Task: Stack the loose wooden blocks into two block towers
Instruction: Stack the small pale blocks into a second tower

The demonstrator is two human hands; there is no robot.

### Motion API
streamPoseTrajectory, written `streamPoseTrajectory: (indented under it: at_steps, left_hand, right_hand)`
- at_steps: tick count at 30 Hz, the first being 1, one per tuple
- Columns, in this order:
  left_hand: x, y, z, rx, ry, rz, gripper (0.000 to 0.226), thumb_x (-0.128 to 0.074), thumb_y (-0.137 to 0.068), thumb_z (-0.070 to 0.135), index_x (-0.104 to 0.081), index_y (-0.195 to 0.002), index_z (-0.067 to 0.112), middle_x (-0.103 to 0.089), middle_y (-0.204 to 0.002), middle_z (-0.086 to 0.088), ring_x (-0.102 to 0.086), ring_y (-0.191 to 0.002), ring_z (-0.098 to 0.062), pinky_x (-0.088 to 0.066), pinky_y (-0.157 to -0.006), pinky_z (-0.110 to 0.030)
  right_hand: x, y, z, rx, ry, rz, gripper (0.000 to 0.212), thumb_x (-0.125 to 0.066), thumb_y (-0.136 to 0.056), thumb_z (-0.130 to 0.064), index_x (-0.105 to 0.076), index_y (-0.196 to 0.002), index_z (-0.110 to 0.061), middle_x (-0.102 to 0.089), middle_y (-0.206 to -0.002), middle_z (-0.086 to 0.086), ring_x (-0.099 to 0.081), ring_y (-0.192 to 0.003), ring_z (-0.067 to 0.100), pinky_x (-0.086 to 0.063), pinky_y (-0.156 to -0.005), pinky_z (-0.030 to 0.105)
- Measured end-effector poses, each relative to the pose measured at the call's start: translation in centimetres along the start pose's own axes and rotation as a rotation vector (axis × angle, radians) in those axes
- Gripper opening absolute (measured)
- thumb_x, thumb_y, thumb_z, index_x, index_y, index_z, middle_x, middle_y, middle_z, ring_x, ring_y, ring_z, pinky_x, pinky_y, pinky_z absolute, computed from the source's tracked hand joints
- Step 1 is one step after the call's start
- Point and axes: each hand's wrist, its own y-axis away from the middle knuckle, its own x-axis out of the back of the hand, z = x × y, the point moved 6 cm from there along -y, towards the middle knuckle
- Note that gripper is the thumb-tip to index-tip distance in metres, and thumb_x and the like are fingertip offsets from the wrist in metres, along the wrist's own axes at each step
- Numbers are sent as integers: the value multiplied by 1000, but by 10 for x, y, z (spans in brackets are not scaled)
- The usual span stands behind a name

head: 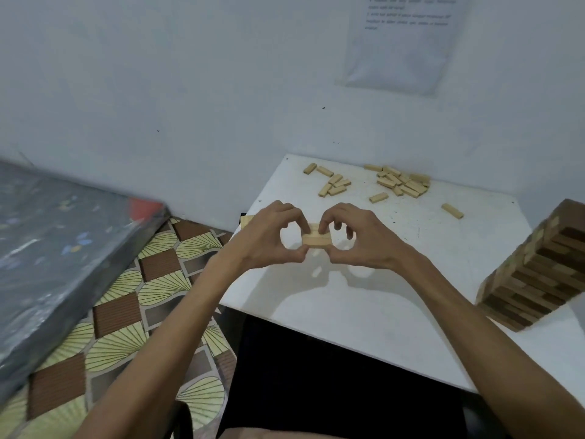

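Both hands hold a small set of pale wooden blocks (316, 239) side by side just above the white table (364, 312). My left hand (272, 239) pinches the set's left end and my right hand (357, 239) pinches its right end. A finished block tower (538, 274) of light and dark wood stands at the table's right edge. Several loose blocks (402, 183) lie in a heap at the far right of the table, and a smaller scatter of loose blocks (332, 183) lies at the far middle.
One stray block (452, 211) lies alone right of the heaps. The table stands against a white wall with a paper sheet (402, 42) on it. A dark mattress (63, 248) and a patterned floor mat (142, 312) lie to the left.
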Motion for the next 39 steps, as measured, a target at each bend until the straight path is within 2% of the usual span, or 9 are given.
streamPoseTrajectory:
  at_steps: [5,9,14,20,24,30,39]
  left_hand:
    - [23,5,-18,44,-27,17,34,-72,-72,52,-65,-101,34,-66,-102,16,-51,-94,-11,-40,-77,-24]
    - [40,11,-32,80,-31,44,37,-70,-72,51,-68,-101,29,-66,-100,14,-50,-92,-10,-40,-77,-25]
    - [55,22,-56,126,-10,57,36,-71,-71,53,-69,-101,33,-67,-98,9,-51,-90,-10,-42,-74,-27]
    - [67,32,-79,165,-22,52,39,-74,-74,52,-69,-107,32,-68,-106,16,-53,-94,-11,-41,-76,-25]
    - [70,33,-87,181,-25,53,36,-76,-73,46,-69,-105,31,-70,-105,17,-54,-94,-12,-40,-76,-23]
    - [68,37,-94,209,-29,46,31,-86,-77,28,-71,-103,29,-70,-106,17,-53,-95,-11,-37,-76,-18]
    - [67,39,-97,213,-29,39,30,-85,-79,30,-70,-104,30,-68,-106,20,-52,-96,-8,-37,-77,-16]
  right_hand:
    - [-9,-29,-7,14,15,-27,33,-79,-77,-31,-61,-104,-32,-60,-104,-18,-53,-95,13,-38,-73,20]
    - [-21,-52,-12,43,-1,-53,33,-77,-76,-35,-62,-105,-31,-63,-106,-12,-53,-95,14,-36,-73,20]
    - [-39,-80,-17,47,2,-106,32,-78,-77,-36,-62,-105,-34,-61,-104,-16,-53,-96,13,-37,-73,22]
    - [-57,-106,-22,24,18,-196,34,-73,-75,-44,-62,-106,-37,-59,-108,-17,-52,-98,10,-45,-78,28]
    - [-65,-114,-22,-1,34,-229,33,-77,-79,-35,-63,-109,-33,-58,-109,-17,-52,-99,10,-46,-80,29]
    - [-73,-115,-21,-20,48,-259,33,-77,-80,-34,-63,-110,-33,-54,-109,-20,-51,-99,9,-45,-80,27]
    - [-74,-116,-23,-17,70,-261,32,-76,-82,-32,-62,-111,-31,-53,-110,-19,-50,-98,10,-42,-76,23]
